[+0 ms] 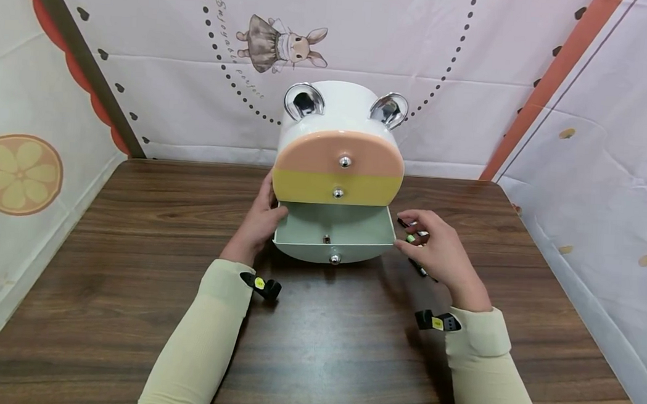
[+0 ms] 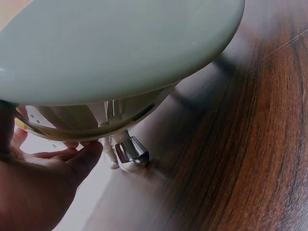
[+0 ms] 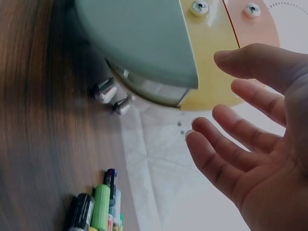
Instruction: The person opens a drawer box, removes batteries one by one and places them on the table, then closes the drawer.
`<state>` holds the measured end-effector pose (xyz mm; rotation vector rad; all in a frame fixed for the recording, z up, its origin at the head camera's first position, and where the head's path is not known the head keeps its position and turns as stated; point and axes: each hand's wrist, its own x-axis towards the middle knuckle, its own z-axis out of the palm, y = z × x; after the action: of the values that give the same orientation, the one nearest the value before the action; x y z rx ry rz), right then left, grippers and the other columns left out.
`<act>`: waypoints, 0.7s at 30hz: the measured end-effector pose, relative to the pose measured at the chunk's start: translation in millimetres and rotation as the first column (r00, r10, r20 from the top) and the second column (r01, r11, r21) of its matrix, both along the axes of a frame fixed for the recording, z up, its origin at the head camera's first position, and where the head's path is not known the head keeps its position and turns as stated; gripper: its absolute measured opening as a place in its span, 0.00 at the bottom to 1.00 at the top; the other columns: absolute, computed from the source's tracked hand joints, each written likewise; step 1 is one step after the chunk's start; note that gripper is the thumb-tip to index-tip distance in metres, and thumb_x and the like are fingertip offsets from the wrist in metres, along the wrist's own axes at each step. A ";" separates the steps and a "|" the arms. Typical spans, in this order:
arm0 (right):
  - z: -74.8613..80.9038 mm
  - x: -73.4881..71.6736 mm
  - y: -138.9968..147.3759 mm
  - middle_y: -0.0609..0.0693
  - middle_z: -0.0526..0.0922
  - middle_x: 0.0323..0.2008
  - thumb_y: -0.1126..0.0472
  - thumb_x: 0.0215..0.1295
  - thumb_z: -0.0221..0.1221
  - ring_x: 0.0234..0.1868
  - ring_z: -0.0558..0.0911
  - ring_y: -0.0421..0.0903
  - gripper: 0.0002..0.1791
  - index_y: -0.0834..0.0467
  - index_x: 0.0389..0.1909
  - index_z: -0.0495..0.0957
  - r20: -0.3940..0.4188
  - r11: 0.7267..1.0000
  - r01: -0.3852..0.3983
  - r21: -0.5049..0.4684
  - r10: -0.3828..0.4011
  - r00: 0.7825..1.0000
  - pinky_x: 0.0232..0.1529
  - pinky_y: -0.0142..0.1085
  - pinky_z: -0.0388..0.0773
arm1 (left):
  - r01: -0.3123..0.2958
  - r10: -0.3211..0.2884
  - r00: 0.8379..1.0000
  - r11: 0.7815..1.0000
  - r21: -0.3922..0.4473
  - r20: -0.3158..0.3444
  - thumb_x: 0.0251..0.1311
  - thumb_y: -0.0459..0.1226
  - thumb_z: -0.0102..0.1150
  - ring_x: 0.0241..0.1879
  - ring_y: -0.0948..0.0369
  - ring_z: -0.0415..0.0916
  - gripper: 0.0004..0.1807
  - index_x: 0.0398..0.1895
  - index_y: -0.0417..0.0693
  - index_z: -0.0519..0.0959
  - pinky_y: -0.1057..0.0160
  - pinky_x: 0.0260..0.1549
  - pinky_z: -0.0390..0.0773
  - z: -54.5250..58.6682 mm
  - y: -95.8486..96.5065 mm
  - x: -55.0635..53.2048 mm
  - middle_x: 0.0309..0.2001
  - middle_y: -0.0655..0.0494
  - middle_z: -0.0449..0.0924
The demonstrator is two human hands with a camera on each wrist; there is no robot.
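Observation:
A white drawer box (image 1: 334, 116) with silver ears stands at the back of the table. Its lowest drawer, pale green (image 1: 333, 224), is pulled out, and a small metallic piece (image 1: 327, 239) shows inside at the front wall. My left hand (image 1: 258, 223) rests against the box's left side, thumb near the drawer's edge. In the left wrist view its fingertips (image 2: 90, 156) touch the side low down, near a silver foot (image 2: 131, 154). Beside the drawer's right front corner is my right hand (image 1: 434, 246), fingers spread and loosely bent, holding nothing.
Several marker pens (image 3: 100, 207), one of them green, lie on the table right of the box, partly beneath my right hand in the head view. Above the open drawer are a yellow drawer (image 1: 307, 187) and an orange drawer (image 1: 309, 158). A printed cloth (image 1: 158, 87) hangs behind.

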<state>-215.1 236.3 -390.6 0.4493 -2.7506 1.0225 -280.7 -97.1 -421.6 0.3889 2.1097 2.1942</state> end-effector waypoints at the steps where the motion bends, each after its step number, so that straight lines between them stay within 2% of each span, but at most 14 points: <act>1: 0.5 -0.2 -1.0 0.52 0.78 0.48 0.62 0.56 0.68 0.46 0.81 0.51 0.25 0.54 0.56 0.75 -0.006 1.000 -0.004 -0.005 0.004 1.000 0.44 0.46 0.81 | 0.004 -0.004 1.000 1.000 -0.001 -0.004 0.56 0.18 0.40 0.74 0.57 0.43 0.52 0.78 0.66 0.38 0.53 0.59 0.59 -0.6 -0.1 -0.3 0.78 0.58 0.43; 7: 1.9 -2.0 -8.3 0.55 0.77 0.50 0.62 0.57 0.68 0.48 0.80 0.54 0.26 0.56 0.58 0.74 -0.015 0.998 -0.042 -0.045 0.041 0.999 0.46 0.50 0.80 | 0.021 -0.021 1.000 1.000 0.000 -0.018 0.56 0.18 0.39 0.74 0.57 0.44 0.52 0.78 0.68 0.38 0.53 0.55 0.61 -3.4 -1.0 -2.0 0.78 0.60 0.42; 15: 3.2 -4.8 -21.7 0.55 0.75 0.44 0.62 0.57 0.68 0.40 0.74 0.49 0.27 0.56 0.58 0.74 -0.048 0.997 -0.071 -0.030 0.070 0.996 0.41 0.47 0.78 | 0.013 -0.013 1.000 1.000 0.009 -0.014 0.55 0.18 0.40 0.72 0.56 0.47 0.53 0.78 0.69 0.39 0.53 0.55 0.63 -4.2 -1.3 -3.7 0.78 0.60 0.44; 21: 3.4 -8.6 -32.0 0.55 0.76 0.44 0.62 0.56 0.68 0.41 0.75 0.50 0.25 0.55 0.56 0.76 -0.093 0.995 -0.091 -0.043 0.087 0.992 0.41 0.47 0.78 | 0.021 -0.020 1.000 1.000 0.016 -0.014 0.55 0.17 0.40 0.72 0.57 0.47 0.53 0.78 0.69 0.39 0.53 0.54 0.63 -3.5 -1.3 -3.0 0.78 0.60 0.44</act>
<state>-223.8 204.3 -387.2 0.6007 -2.6423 1.0572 -283.7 -98.4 -425.1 0.4257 2.0860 2.2053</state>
